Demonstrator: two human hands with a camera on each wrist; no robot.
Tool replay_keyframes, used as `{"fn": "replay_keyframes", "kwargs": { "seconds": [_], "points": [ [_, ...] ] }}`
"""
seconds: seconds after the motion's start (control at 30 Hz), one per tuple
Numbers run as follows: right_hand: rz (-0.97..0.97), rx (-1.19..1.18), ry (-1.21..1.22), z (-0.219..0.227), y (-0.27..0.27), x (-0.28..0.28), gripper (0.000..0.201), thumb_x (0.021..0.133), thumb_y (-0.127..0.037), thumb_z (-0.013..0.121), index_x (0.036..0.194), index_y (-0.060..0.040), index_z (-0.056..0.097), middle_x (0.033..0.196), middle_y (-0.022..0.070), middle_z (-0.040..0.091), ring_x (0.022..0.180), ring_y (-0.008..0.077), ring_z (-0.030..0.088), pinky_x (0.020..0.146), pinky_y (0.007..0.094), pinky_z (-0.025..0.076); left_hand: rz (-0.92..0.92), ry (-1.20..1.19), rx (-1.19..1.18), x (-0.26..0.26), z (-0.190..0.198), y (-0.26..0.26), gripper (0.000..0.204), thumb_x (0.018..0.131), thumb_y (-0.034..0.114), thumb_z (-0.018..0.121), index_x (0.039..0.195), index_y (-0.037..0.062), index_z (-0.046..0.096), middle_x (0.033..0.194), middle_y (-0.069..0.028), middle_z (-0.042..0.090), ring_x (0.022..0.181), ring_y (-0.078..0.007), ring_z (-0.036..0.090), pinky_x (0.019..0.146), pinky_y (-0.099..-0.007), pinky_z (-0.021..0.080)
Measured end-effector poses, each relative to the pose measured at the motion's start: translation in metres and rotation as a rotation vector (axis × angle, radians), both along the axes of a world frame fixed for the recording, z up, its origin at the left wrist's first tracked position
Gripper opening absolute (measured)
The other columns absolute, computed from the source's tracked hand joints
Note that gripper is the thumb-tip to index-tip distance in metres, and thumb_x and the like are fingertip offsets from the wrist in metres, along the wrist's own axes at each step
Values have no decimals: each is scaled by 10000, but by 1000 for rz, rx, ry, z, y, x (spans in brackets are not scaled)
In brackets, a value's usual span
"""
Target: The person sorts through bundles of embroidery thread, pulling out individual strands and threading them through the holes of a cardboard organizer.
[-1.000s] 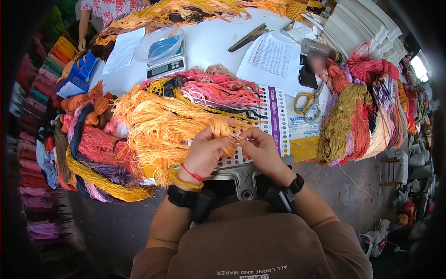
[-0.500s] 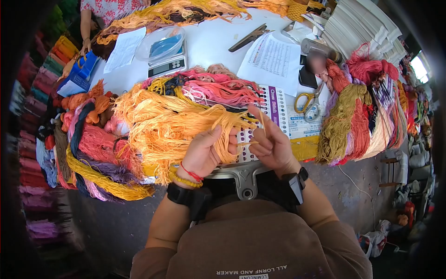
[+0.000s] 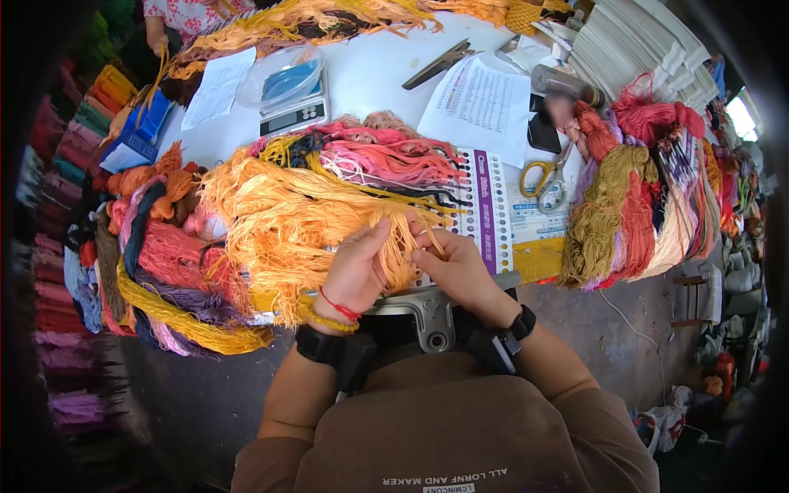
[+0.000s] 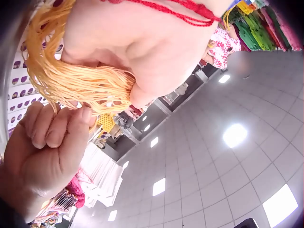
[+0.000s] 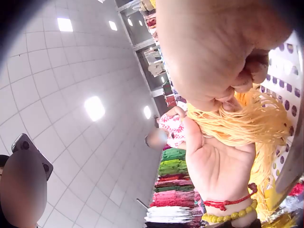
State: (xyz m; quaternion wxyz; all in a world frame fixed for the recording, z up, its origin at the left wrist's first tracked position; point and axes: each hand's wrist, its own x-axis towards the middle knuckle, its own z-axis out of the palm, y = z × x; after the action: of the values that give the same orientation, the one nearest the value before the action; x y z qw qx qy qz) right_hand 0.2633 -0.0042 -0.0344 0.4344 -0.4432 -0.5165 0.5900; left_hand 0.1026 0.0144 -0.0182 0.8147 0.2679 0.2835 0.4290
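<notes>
My left hand (image 3: 359, 264) holds a skein of light orange thread (image 3: 396, 253), its loose strands spread across the fingers. In the left wrist view the thread (image 4: 80, 85) passes under the thumb and fans out beyond the hand. With curled fingertips my right hand (image 3: 462, 273) pinches strands at the skein's right side, close beside the left fingers. The right wrist view shows this hand (image 5: 213, 52) from behind, its fingertips partly hidden. A larger heap of orange thread (image 3: 283, 222) lies to the left. Below the hands sits a white card with rows of holes and a purple strip (image 3: 485, 193).
A metal clip (image 3: 431, 316) sits at the table's near edge. Scissors (image 3: 542, 182), a printed sheet (image 3: 481, 107) and a scale (image 3: 293, 122) lie farther back. Coloured skeins hang over both sides (image 3: 633, 205). Another person (image 3: 193, 20) is at the far left.
My right hand first worked close to the left, moved up and right with a strand, then came back to the skein. The skein now hangs more loosely. The other person's hand lifted yellowish strands.
</notes>
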Motion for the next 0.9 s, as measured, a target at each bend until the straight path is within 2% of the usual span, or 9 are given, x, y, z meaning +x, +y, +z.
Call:
{"fn": "replay_keyframes", "kwargs": {
  "seconds": [0.1, 0.17, 0.3, 0.37, 0.6, 0.7, 0.8, 0.87, 0.9],
  "points": [
    [39, -102, -35, 7, -1, 2, 88, 840, -87, 560, 879, -10, 574, 749, -25, 558, 668, 16, 464, 586, 172, 378, -5, -65, 6, 1, 0, -1, 358, 925, 212, 409, 1206, -8, 432, 1082, -111, 549, 995, -216, 555, 832, -324, 469],
    [16, -40, -43, -2, -1, 1, 83, 837, -94, 564, 865, -16, 575, 701, -47, 530, 611, 2, 424, 531, 167, 340, 58, 21, 30, 5, 7, -4, 370, 861, 43, 504, 1218, -17, 428, 1075, -103, 552, 936, -181, 568, 808, -303, 473],
    [25, -68, -71, 1, -2, 2, 90, 833, -103, 572, 865, -19, 578, 667, -66, 500, 573, -8, 385, 493, 163, 298, 75, 43, 81, 7, 3, -4, 439, 819, -39, 520, 1244, 5, 417, 1082, -86, 550, 940, -159, 560, 811, -288, 464],
    [-8, -66, -44, -4, -3, 1, 113, 814, -126, 581, 804, -15, 561, 619, -63, 462, 554, 5, 367, 473, 182, 296, 85, 76, 100, 6, -2, -4, 470, 809, -67, 493, 1259, 25, 395, 1113, -121, 534, 955, -204, 574, 810, -299, 478],
    [-8, -125, 22, 8, -4, 1, 72, 830, -108, 558, 824, -36, 563, 647, -66, 497, 545, -6, 380, 472, 160, 289, 96, 153, 160, 4, -5, -4, 494, 809, -59, 505, 1278, 32, 380, 1118, -96, 534, 943, -163, 560, 784, -275, 472],
    [-33, -30, 74, -2, -3, 0, 66, 830, -111, 557, 835, -45, 562, 654, -54, 508, 516, 2, 390, 454, 171, 302, 65, 186, 194, 4, -2, -5, 501, 815, -54, 503, 1289, 39, 371, 1126, -85, 531, 940, -145, 550, 756, -258, 465],
    [-63, -136, 76, 6, -4, 4, 57, 801, -81, 549, 808, -25, 544, 649, -28, 507, 526, 17, 433, 448, 181, 318, 75, 160, 146, 2, -6, -5, 436, 831, -19, 512, 1254, 23, 417, 1029, -75, 568, 879, -126, 557, 705, -229, 453],
    [-15, -339, 386, 8, -3, 9, 85, 803, -103, 516, 810, -22, 541, 613, -8, 500, 458, 53, 416, 420, 192, 315, 18, 107, 89, -4, -12, -3, 285, 839, 52, 548, 1116, -16, 526, 843, -53, 598, 695, -92, 532, 621, -218, 439],
    [-15, -340, 386, 9, -3, 10, 85, 803, -103, 516, 810, -22, 541, 613, -8, 500, 458, 53, 416, 420, 192, 315, 19, 107, 88, -5, -12, -3, 285, 839, 52, 548, 1116, -16, 526, 843, -53, 598, 695, -92, 532, 621, -218, 439]
  ]
}}
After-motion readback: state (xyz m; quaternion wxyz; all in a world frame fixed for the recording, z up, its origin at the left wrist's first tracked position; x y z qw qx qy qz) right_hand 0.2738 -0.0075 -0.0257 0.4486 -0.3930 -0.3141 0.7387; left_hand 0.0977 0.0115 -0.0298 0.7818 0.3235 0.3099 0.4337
